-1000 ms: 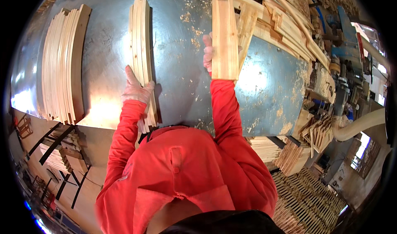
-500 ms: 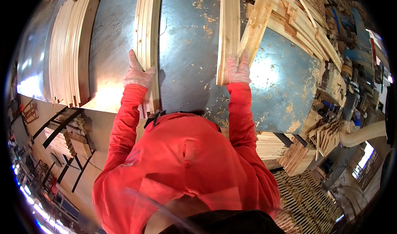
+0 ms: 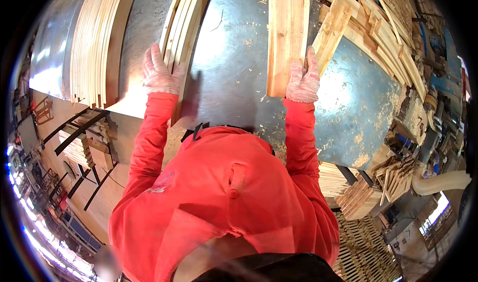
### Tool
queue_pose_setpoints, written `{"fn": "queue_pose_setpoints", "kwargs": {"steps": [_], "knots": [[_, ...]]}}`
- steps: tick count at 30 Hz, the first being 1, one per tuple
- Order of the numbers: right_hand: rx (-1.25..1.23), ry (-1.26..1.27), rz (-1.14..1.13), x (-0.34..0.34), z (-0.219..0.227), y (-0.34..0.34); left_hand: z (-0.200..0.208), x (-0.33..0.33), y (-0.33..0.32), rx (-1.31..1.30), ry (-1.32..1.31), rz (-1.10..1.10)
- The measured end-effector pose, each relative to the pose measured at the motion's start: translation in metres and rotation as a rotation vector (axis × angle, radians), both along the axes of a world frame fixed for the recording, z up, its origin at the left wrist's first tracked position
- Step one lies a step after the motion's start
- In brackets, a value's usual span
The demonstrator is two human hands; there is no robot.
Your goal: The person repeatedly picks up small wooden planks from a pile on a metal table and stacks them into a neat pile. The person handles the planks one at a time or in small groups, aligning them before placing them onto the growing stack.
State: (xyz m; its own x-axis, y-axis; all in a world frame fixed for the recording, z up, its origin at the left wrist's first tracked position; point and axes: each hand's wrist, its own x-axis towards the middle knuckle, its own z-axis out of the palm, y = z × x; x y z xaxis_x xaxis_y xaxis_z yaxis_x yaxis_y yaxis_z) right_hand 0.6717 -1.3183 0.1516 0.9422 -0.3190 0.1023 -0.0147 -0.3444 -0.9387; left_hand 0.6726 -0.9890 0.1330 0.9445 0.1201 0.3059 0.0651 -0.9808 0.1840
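My left hand (image 3: 162, 72), in a pale glove, lies at the left side of a narrow stack of light wooden boards (image 3: 186, 30). Its fingers are stretched and apart, and the thumb rests over the near part of the stack. My right hand (image 3: 302, 82), gloved too, touches the right edge of a wide wooden board (image 3: 287, 38) near its near end. Those fingers point away from me, spread rather than wrapped round it. The underside of the board is hidden. Both lie on a grey metal tabletop (image 3: 231, 77) strewn with wood shavings.
A larger stack of boards (image 3: 97, 48) stands at the table's left. Loose boards (image 3: 371, 33) pile up at the far right. Below the table's right edge are more stacked wood pieces (image 3: 358, 197) and a ribbed hose (image 3: 443, 183). A black-barred rack with wood (image 3: 77, 145) stands lower left.
The right-hand board now shows a wider face, and my right hand has shifted along its right edge. My left hand's fingers have spread at the stack, whose boards have fanned slightly. The view has shifted.
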Motion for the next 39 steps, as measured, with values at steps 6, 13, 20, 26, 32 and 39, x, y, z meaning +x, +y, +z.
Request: {"fn": "queue_pose_setpoints", "kwargs": {"steps": [6,13,20,26,32,39], "knots": [[0.045,-0.04,0.094,-0.023,0.031,0.053,0.07,0.026,-0.092,-1.499,0.644,-0.293],[-0.036,0.242,0.165,-0.056,0.037,0.033,0.067,0.039,-0.091,-1.304,0.838,-0.359],[-1.345,-0.483,-0.077,-0.049,0.186,-0.08,0.084,0.044,-0.079,-1.149,1.117,-0.848],[-1.396,0.58,0.278,-0.153,0.245,-0.112,0.113,0.051,-0.124,-0.535,1.398,-1.328],[-0.589,0.697,-0.53,-0.41,0.14,-0.104,0.108,0.026,-0.231,-0.46,-0.303,-1.416],[-0.149,0.465,-1.704,-0.612,-0.025,-0.132,-0.019,-0.042,-0.264,-0.502,0.498,-1.171]]}}
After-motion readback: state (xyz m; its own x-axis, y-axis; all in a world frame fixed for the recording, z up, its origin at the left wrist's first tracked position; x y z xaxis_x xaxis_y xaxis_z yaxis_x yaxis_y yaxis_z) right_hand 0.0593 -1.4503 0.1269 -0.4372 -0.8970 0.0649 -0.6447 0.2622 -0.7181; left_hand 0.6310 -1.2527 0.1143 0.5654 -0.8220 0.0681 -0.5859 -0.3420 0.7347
